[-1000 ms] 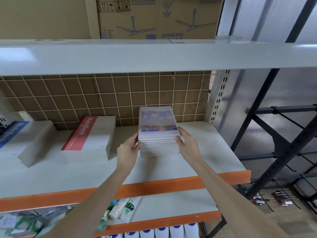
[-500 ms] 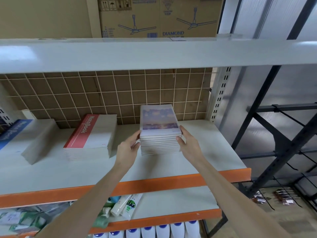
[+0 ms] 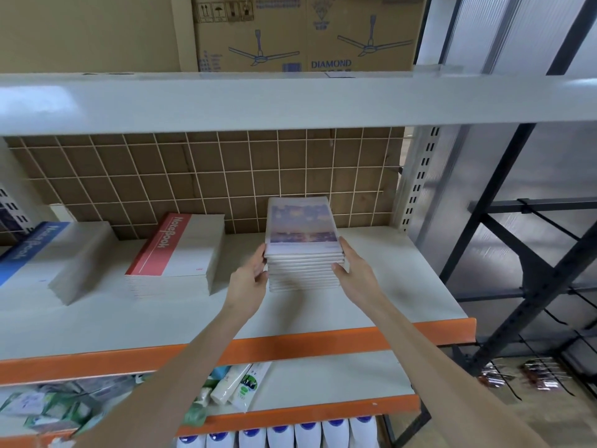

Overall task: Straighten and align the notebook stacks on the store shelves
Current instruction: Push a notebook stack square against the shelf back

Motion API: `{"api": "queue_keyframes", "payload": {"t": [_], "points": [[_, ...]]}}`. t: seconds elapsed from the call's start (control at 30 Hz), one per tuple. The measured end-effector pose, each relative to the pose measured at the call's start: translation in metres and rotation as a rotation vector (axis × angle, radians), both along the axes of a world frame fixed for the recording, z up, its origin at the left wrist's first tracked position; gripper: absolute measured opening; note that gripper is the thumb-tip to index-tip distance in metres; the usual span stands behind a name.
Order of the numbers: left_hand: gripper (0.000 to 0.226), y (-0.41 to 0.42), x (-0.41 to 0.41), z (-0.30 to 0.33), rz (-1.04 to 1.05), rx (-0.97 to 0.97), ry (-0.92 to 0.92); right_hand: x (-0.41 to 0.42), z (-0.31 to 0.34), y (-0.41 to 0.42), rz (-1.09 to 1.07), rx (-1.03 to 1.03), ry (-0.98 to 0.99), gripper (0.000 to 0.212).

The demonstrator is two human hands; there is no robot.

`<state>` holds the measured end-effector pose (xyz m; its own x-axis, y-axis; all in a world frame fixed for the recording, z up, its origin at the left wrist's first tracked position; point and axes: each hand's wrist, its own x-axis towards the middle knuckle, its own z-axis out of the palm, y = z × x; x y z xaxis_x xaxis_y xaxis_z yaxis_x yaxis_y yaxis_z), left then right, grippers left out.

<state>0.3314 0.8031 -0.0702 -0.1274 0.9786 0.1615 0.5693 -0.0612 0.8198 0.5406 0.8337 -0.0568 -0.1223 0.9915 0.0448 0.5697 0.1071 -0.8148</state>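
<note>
On the middle shelf, right of centre, the pastel-cover notebook stack sat flat, squeezed between the left hand and right hand, fingers straight and pressed to its side edges, nothing gripped. Risk judged: uneven pressure could shear the upper notebooks sideways or skew the whole pile, since the covers looked slick. Room was ample: bare shelf in front and to the right, the red NoteBook stack well apart on the left, the grid back panel just behind.

Three notebook stacks sit on the shelf (one blue, one red, one pastel), two hands, one fan carton.
</note>
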Motion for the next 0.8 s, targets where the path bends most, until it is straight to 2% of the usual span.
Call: {"api": "queue_keyframes", "payload": {"t": [0.23,0.37,0.6,0.8], "points": [[0.061,-0.004,0.006,0.003,-0.039,-0.011,0.087,0.002,0.003,-0.002,0.014,-0.062,0.124,0.062],[0.057,-0.009,0.01,0.003,0.008,0.025,0.07,0.002,0.002,-0.006,0.002,-0.086,0.194,0.064],[0.059,-0.008,0.014,0.001,0.008,0.001,0.106,0.003,-0.003,-0.006,0.032,-0.045,0.185,0.065],[0.067,-0.01,0.003,0.008,-0.035,-0.023,0.115,0.008,0.002,-0.003,0.049,-0.019,0.04,0.076]]}}
